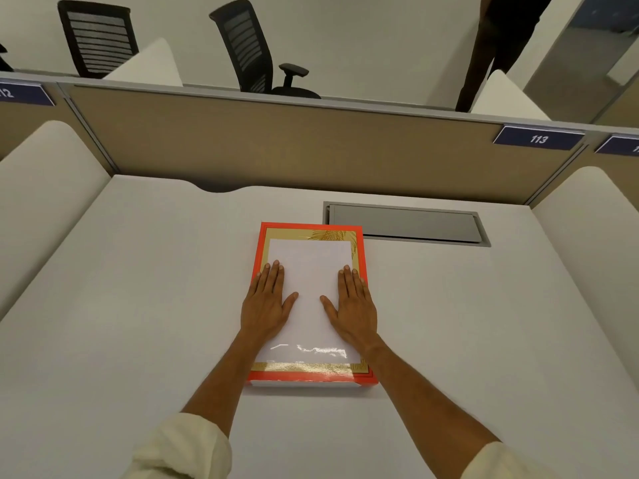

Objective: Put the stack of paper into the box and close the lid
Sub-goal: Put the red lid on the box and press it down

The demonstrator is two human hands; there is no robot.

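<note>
Both hands, left hand (266, 300) and right hand (352, 304), are laid flat and spread, nothing gripped, on the flat red-and-gold cardboard box (257, 271) sitting mid white desk (138, 305). Lid looks shut, so it's probably done. Paper can't be seen, presumably hidden inside.
</note>
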